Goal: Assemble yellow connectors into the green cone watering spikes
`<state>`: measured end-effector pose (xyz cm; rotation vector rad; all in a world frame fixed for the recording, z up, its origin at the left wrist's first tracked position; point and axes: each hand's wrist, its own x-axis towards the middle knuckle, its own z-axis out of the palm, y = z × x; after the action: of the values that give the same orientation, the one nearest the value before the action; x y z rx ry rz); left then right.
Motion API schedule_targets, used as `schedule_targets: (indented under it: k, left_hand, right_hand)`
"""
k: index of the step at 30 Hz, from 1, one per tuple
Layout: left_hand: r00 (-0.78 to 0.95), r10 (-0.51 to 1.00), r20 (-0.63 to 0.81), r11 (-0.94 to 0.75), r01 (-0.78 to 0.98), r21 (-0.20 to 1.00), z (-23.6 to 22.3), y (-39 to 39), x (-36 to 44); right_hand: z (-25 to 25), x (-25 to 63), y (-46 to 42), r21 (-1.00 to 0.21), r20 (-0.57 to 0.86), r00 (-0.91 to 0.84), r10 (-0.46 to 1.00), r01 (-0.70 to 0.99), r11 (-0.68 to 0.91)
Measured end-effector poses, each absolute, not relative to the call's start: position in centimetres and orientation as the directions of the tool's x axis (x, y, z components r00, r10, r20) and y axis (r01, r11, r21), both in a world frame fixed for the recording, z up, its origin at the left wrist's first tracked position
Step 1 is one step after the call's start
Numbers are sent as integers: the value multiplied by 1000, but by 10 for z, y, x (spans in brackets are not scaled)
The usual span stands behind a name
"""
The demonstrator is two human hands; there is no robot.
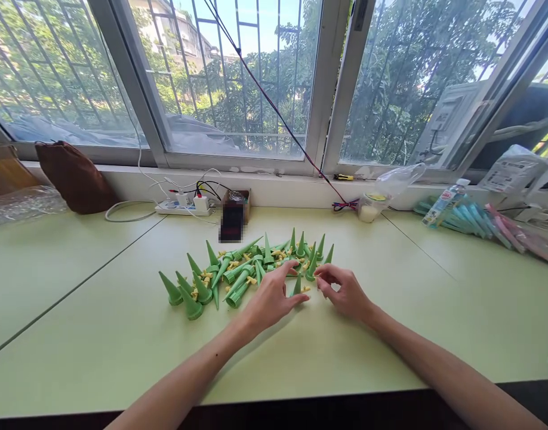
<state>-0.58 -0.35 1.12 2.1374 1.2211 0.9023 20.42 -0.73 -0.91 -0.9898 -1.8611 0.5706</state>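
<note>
Green plastic watering spikes (pixel 242 278) with small yellow valves lie in a loose heap on the table, some standing point up and others on their sides. My left hand (pixel 274 292) is at the near right side of the heap, thumb and index finger apart in a C shape. Between them stands one green spike (pixel 297 286), partly hidden by the fingers, with a yellow valve (pixel 305 289) at its side. Just to the right, my right hand (pixel 341 289) has thumb and index finger pinched together. A bit of yellow shows at its fingertips, too small to make out.
Behind the heap are a small box with a blurred dark front (pixel 233 221) and a white power strip (pixel 184 206) with cables. A brown bag (pixel 74 176) stands back left. At the back right are a jar (pixel 369 209), a clear bottle (pixel 445 203) and teal packets (pixel 475 221).
</note>
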Motion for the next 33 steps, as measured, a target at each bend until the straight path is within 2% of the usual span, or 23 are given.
schedule_targets:
  k: [7,14,22,33]
  left_hand:
    - [404,891,205,-428,603,673,7,-9,-4]
    - [411,883,225,-447,594,669,-2,-5,-3]
    - [341,917,209,-319,308,897,-1,-3,2]
    - [298,923,245,-307,183,934,2,-5,5]
  right_hand:
    - [-12,206,-3,-726,515,-271,813,367,582]
    - [-15,206,-4,-759,497,-282,821,316,569]
    - [-16,206,-4,-798,510,-254,822,217,562]
    - [-16,205,-5,-789,520,-244,819,231,570]
